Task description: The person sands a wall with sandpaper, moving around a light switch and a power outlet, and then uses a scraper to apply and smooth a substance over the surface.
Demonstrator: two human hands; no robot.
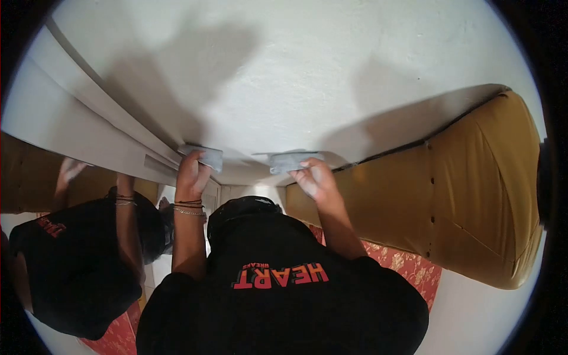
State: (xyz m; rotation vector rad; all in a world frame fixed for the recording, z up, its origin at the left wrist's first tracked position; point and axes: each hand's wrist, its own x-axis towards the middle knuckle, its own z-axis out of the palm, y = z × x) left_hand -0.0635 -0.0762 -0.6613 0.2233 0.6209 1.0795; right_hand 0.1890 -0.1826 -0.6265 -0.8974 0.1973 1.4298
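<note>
My left hand point(194, 177), with dark bands and a silver bracelet at the wrist, grips a flat grey piece point(212, 158) by its edge. It is held close to the pale wall point(296, 77), beside the white frame on the left. Fingers and thumb of my right hand point(315, 177) are closed on a second flat grey piece point(285, 163), also near the wall. A space separates the two pieces. Whether they are cloth or hard pads I cannot tell, and their contact with the wall is unclear.
A mustard padded seat or headboard point(384, 189) runs along the right side. At the left, a mirror point(89, 219) below a white frame point(89, 118) reflects the person in a black shirt. Red patterned fabric point(408, 266) shows at the lower right.
</note>
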